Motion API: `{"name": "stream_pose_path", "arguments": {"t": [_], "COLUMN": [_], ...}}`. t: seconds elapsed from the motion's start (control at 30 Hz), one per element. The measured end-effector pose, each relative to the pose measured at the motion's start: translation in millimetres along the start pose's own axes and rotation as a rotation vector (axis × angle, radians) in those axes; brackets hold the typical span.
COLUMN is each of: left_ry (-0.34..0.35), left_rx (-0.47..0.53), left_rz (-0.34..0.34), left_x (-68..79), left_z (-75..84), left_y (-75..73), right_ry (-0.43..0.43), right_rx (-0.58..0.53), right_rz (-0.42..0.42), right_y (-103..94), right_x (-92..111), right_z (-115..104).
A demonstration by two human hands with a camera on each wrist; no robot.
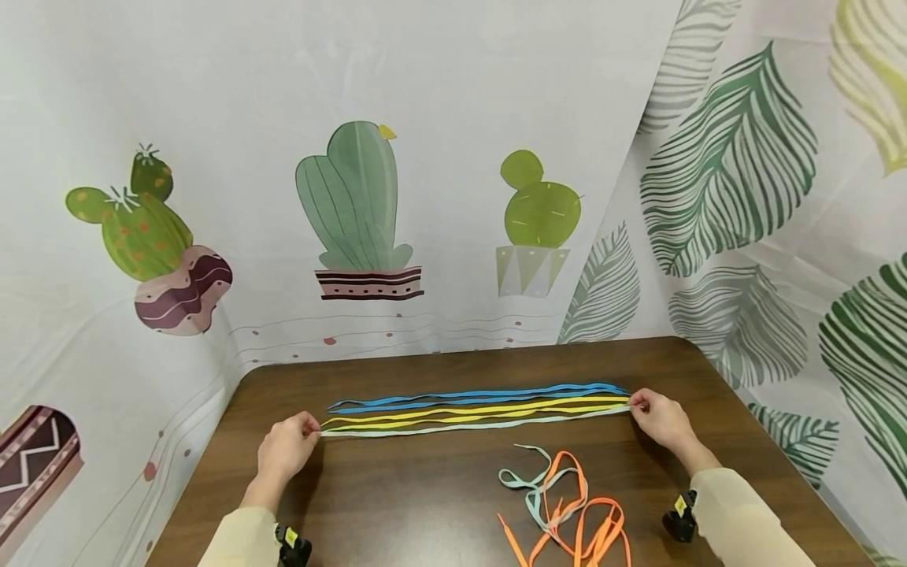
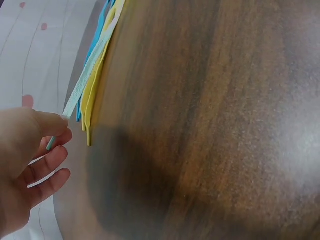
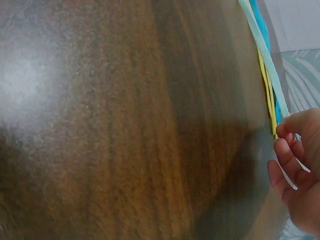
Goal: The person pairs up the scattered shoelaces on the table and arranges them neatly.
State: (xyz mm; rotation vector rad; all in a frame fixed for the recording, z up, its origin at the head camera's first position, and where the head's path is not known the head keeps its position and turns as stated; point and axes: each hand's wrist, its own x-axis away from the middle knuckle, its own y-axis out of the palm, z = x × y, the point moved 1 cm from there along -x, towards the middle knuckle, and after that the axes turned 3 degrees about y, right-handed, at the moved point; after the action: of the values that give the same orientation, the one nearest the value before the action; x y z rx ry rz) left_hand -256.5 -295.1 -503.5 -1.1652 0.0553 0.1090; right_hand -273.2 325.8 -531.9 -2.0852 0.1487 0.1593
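A pale mint shoelace (image 1: 453, 428) stretches straight between both hands. My left hand (image 1: 289, 445) pinches one end; in the left wrist view the lace's tip (image 2: 51, 143) pokes out below the thumb. At the other end, my right hand (image 1: 664, 421) pinches the lace between thumb and index finger. Just behind it, yellow shoelaces (image 1: 460, 411) and blue shoelaces (image 1: 482, 393) lie side by side across the table. In the right wrist view, the mint lace (image 3: 265, 52) runs up and away from the fingers, beside the yellow and blue ones.
A loose tangle of orange shoelaces (image 1: 602, 524) and another mint shoelace (image 1: 534, 492) lies at the table's front right. The brown wooden table (image 1: 397, 488) backs onto a cloth printed with cacti (image 1: 361, 205). A leaf-printed cloth (image 1: 737, 165) hangs at the right.
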Motion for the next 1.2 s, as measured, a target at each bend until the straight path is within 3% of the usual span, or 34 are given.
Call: {"name": "stream_pose_path", "arguments": {"t": [0.6, 0.8, 1.2], "left_ry": [-0.014, -0.007, 0.007], "left_rx": [-0.014, -0.026, -0.047], "left_rz": [-0.051, -0.065, -0.033], "left_x": [-1.2, -2.4, -1.3], "left_z": [-0.2, 0.9, 0.8], "left_y": [6.2, 10.4, 17.5], "right_ry": [0.04, 0.093, 0.101], "right_rx": [0.115, 0.146, 0.158], "right_rz": [-0.1, -0.13, -0.085], "right_y": [3.4, 1.3, 3.3], "right_x": [-3, -4, 0], "right_z": [1, 1, 1]}}
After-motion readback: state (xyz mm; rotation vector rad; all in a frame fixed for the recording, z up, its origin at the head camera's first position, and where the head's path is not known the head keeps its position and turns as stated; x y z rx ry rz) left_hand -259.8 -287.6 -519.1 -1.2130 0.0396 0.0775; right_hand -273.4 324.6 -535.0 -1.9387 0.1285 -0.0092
